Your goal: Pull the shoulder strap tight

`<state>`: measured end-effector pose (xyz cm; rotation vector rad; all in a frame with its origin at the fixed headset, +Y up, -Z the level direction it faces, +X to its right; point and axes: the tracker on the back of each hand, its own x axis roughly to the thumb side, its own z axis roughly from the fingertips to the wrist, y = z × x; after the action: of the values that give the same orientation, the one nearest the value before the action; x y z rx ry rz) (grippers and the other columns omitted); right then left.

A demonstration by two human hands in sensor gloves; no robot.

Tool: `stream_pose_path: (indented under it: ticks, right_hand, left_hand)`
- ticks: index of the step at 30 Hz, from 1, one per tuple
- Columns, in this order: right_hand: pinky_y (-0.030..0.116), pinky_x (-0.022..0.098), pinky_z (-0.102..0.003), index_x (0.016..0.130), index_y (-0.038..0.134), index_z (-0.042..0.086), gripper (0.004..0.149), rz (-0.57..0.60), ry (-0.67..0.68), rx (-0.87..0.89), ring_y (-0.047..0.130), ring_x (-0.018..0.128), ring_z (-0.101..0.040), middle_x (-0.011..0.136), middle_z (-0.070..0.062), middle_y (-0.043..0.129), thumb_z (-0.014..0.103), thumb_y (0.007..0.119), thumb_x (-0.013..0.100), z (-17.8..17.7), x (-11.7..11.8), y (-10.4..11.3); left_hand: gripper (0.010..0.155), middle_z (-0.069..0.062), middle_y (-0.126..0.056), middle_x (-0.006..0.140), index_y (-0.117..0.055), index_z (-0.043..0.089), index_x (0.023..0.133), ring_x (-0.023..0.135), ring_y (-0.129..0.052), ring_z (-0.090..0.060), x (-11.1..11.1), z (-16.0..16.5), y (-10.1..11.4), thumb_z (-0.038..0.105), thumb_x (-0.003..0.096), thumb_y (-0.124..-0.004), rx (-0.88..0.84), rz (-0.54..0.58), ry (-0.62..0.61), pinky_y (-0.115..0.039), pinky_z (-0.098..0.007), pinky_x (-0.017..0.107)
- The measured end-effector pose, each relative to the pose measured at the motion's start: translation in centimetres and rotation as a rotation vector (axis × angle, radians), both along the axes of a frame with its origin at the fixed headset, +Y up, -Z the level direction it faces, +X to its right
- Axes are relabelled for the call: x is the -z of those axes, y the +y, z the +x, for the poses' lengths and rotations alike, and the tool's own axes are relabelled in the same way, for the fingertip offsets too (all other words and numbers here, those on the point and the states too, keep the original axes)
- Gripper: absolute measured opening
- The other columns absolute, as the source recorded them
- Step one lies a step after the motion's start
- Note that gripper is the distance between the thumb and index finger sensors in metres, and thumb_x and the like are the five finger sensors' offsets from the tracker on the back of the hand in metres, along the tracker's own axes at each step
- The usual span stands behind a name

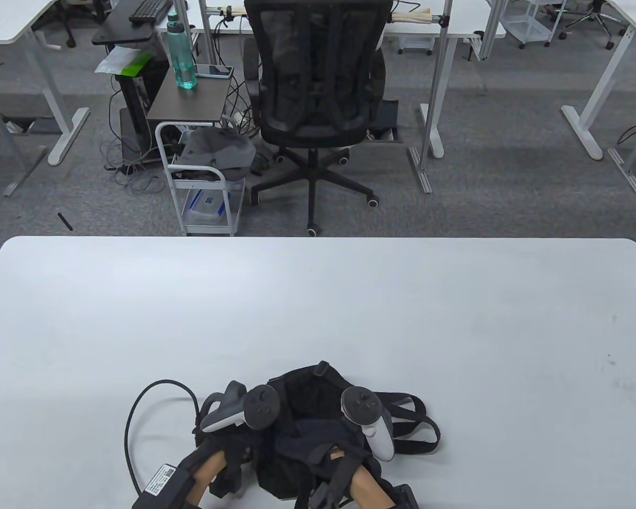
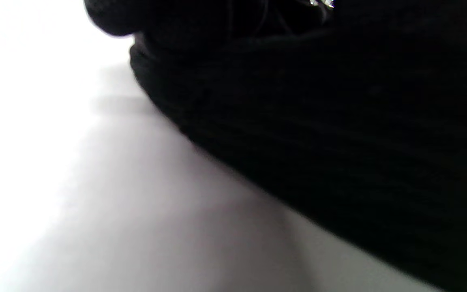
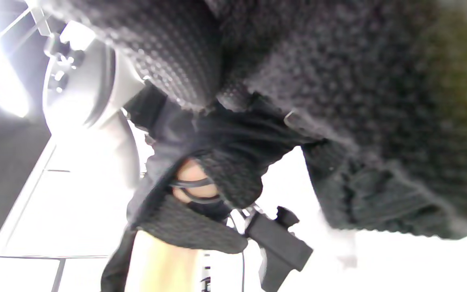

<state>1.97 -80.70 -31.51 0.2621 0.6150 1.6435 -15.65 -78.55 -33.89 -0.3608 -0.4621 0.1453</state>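
A black bag [image 1: 307,403] lies crumpled at the near edge of the white table [image 1: 318,307]. Its black shoulder strap [image 1: 421,424] loops out flat on the table to the right. My left hand [image 1: 238,424] rests on the bag's left side and my right hand [image 1: 368,427] on its right side, beside the strap. The trackers and fabric hide the fingers of both hands. The left wrist view shows only dark bag fabric [image 2: 318,121] pressed close above the table. The right wrist view shows the bag's mesh fabric [image 3: 339,81] and my left hand [image 3: 217,182] against it.
A black cable [image 1: 132,419] curls on the table left of the bag. Beyond the table's far edge stand a black office chair [image 1: 318,90] and a white cart [image 1: 201,175].
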Motion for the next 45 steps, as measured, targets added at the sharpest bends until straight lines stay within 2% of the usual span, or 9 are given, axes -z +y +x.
stream_pose_path:
  ticks: [9,15,22,28,32,34,40,43,45]
  right_hand:
    - [0.045,0.061,-0.069,0.08,0.084,0.008,0.044,-0.102,-0.001,0.323,0.079,0.082,-0.048,0.082,-0.022,0.087,0.033,0.085,0.044,0.9,0.3,0.8]
    - [0.063,0.06,-0.063,0.087,0.077,0.006,0.05,-0.103,-0.011,0.502,0.093,0.072,-0.041,0.086,-0.026,0.08,0.036,0.081,0.047,1.6,0.3,2.0]
    - [0.081,0.049,-0.055,0.089,0.073,-0.006,0.064,-0.148,-0.023,0.524,0.104,0.052,-0.035,0.081,-0.038,0.081,0.043,0.083,0.047,2.8,0.1,3.4]
    - [0.077,0.051,-0.056,0.096,0.061,-0.009,0.076,-0.074,0.126,0.489,0.1,0.052,-0.033,0.081,-0.034,0.083,0.047,0.081,0.049,3.0,0.2,4.6]
    - [0.058,0.061,-0.066,0.103,0.054,-0.003,0.079,0.048,0.163,0.501,0.088,0.077,-0.041,0.088,-0.023,0.081,0.05,0.079,0.049,3.0,0.1,6.0]
    - [0.052,0.062,-0.068,0.103,0.053,-0.004,0.081,0.087,0.171,0.527,0.076,0.084,-0.054,0.086,-0.026,0.081,0.05,0.079,0.049,3.1,0.1,6.4]
    - [0.066,0.057,-0.066,0.103,0.054,-0.008,0.087,0.136,0.171,0.619,0.089,0.071,-0.053,0.086,-0.038,0.073,0.055,0.079,0.048,3.9,-0.2,7.9]
    - [0.049,0.06,-0.073,0.106,0.054,-0.005,0.089,0.247,0.199,0.619,0.069,0.085,-0.062,0.095,-0.041,0.06,0.059,0.077,0.048,4.3,-0.4,9.0]
    - [0.049,0.06,-0.074,0.106,0.055,-0.003,0.089,0.3,0.178,0.598,0.072,0.085,-0.06,0.095,-0.04,0.063,0.062,0.075,0.048,4.4,-0.4,9.1]
  left_hand:
    - [0.117,0.002,-0.07,0.088,-0.031,0.016,0.108,0.057,-0.085,-0.012,0.2,-0.2,-0.2,0.065,0.0199,-0.089,-0.025,-0.022,0.015,-0.077,-0.027,0.044]
    - [0.115,0.003,-0.07,0.088,-0.031,0.018,0.108,0.057,-0.085,-0.011,0.3,-0.3,-0.3,0.066,0.0203,-0.088,-0.021,-0.023,0.02,-0.077,-0.026,0.044]
    - [0.114,0.004,-0.07,0.088,-0.03,0.02,0.108,0.057,-0.084,-0.01,0.3,-0.4,-0.3,0.066,0.0205,-0.088,-0.02,-0.031,0.023,-0.077,-0.026,0.044]
    - [0.112,0.004,-0.07,0.088,-0.031,0.022,0.107,0.057,-0.085,-0.011,0.4,-0.5,-0.4,0.066,0.021,-0.088,-0.026,-0.04,0.026,-0.078,-0.026,0.044]
    - [0.112,0.004,-0.07,0.088,-0.031,0.023,0.107,0.057,-0.085,-0.01,0.4,-0.3,-0.3,0.066,0.0211,-0.088,-0.005,-0.032,0.022,-0.078,-0.026,0.044]
    - [0.112,0.004,-0.07,0.088,-0.031,0.023,0.107,0.057,-0.085,-0.01,0.5,-0.3,-0.4,0.066,0.0212,-0.088,-0.005,-0.038,0.025,-0.078,-0.026,0.044]
    - [0.111,0.005,-0.07,0.088,-0.031,0.024,0.107,0.057,-0.084,-0.01,0.5,-0.4,-0.4,0.066,0.0216,-0.088,-0.009,-0.046,0.026,-0.078,-0.026,0.044]
    - [0.11,0.005,-0.07,0.087,-0.031,0.025,0.107,0.057,-0.084,-0.01,0.6,-0.3,-0.4,0.066,0.0218,-0.088,-0.004,-0.048,0.023,-0.078,-0.026,0.044]
    - [0.109,0.005,-0.07,0.087,-0.031,0.026,0.106,0.057,-0.084,-0.01,0.6,-0.3,-0.4,0.066,0.0216,-0.088,0.003,-0.048,0.02,-0.078,-0.026,0.044]
